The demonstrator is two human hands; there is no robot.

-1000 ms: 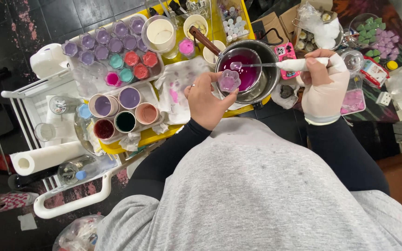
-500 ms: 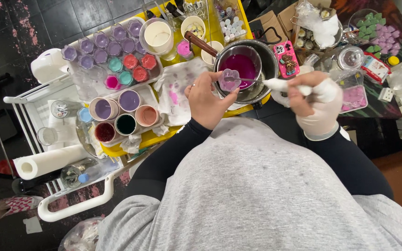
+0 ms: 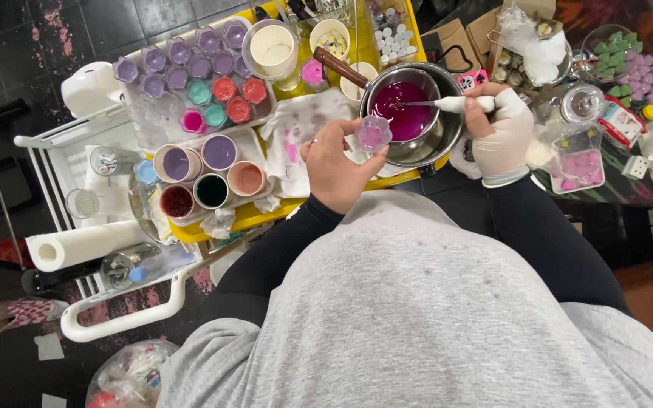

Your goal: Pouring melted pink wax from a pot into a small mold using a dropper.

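My bare left hand (image 3: 338, 170) holds a small clear flower-shaped cup (image 3: 372, 134) with purple in it, at the near rim of a metal saucepan (image 3: 447, 140). The pan holds deep pink-purple liquid (image 3: 403, 113) and has a brown wooden handle (image 3: 340, 68) pointing back left. My right hand (image 3: 502, 128), in a white glove, grips a white-handled spoon (image 3: 459, 104) whose thin metal end reaches into the liquid.
A yellow tray (image 3: 266, 215) carries stained paper towels, several cups of coloured wax (image 3: 209, 170) and a clear tray of small purple, teal and red cups (image 3: 198, 75). A paper towel roll (image 3: 77, 245) lies left. A clear tub of pink pieces (image 3: 580, 162) sits right.
The gloved right hand has brought the spoon back from the right of the pan so its tip is in the liquid. The left hand with the small cup stayed at the pan's rim.
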